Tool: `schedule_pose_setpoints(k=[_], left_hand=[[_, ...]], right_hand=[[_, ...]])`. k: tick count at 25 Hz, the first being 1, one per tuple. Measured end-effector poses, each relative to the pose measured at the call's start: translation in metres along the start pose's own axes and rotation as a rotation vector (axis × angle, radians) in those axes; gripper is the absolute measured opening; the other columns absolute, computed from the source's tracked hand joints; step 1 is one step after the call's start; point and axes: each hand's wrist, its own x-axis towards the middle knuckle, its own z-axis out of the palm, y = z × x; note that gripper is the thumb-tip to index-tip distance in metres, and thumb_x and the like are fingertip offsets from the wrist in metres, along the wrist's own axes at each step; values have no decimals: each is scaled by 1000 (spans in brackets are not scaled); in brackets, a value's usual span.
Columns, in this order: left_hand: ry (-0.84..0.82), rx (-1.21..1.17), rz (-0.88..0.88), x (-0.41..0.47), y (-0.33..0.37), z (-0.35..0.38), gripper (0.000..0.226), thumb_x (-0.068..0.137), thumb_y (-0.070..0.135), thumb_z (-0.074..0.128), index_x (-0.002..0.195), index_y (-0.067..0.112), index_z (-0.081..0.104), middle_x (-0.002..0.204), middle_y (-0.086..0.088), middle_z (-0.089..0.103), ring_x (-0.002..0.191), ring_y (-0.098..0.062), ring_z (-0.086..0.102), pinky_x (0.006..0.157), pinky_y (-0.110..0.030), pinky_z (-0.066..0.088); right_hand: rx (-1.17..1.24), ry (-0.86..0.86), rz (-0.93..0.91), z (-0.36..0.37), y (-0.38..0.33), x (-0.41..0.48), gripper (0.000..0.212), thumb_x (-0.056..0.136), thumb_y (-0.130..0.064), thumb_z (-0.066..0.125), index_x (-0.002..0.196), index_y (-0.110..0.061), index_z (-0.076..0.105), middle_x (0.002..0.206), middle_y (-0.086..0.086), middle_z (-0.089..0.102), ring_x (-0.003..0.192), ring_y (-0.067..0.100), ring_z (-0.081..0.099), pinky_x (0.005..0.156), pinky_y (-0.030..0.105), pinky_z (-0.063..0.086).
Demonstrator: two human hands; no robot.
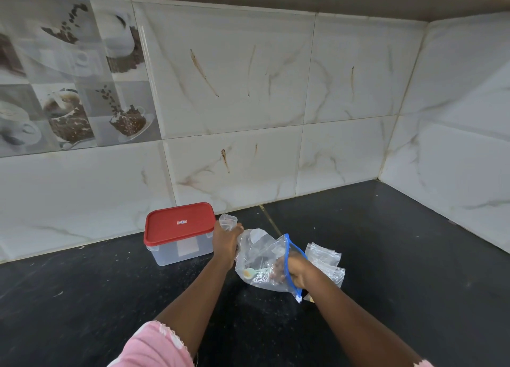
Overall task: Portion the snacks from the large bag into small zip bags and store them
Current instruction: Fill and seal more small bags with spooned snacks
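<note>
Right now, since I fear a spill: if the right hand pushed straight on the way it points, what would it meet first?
Probably the pale scoop lying inside the large bag; the right hand reaches in toward it, though depth is unclear.

We wear pink — the left sleeve (154, 344) patched white with a scalloped hem, the right sleeve (426, 363) barely a sliver in view.
</note>
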Motion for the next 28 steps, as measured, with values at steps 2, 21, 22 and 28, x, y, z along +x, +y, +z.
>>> schedule_pose_setpoints(k=[2, 21, 22, 28], left_hand=[[60, 161, 124, -9, 7, -3, 31, 85, 5, 61, 113, 9, 48, 103, -6, 59, 95, -24, 59, 79, -29, 47], [-456, 1211, 845, -62, 39, 45, 30, 85, 15, 52, 114, 13, 47, 98, -16, 64, 89, -38, 60, 72, -36, 44], [-436, 1225, 872, -63, 37, 46, 30, 86, 14, 50, 115, 12, 47, 98, -16, 65, 89, -38, 60, 72, -35, 43], [-344, 1333, 988, -63, 26, 51, 33, 88, 9, 44, 120, 12, 44, 97, -11, 68, 86, -33, 62, 73, -34, 41]], right_hand=[[-23, 23, -22, 4, -5, -2, 26, 86, 12, 47, 73, -8, 56, 63, 9, 49, 47, 17, 47, 42, 24, 42], [-367, 147, -143, 10, 2, -10, 27, 96, -11, 45, 69, -15, 49, 69, -2, 49, 63, 9, 49, 72, 26, 53], [-365, 177, -150, 9, 6, -12, 24, 96, -10, 42, 75, -11, 53, 73, 1, 53, 66, 12, 53, 72, 29, 54], [-257, 370, -226, -11, 17, -19, 28, 92, -7, 41, 97, 2, 67, 92, 13, 61, 81, 19, 57, 69, 26, 43]])
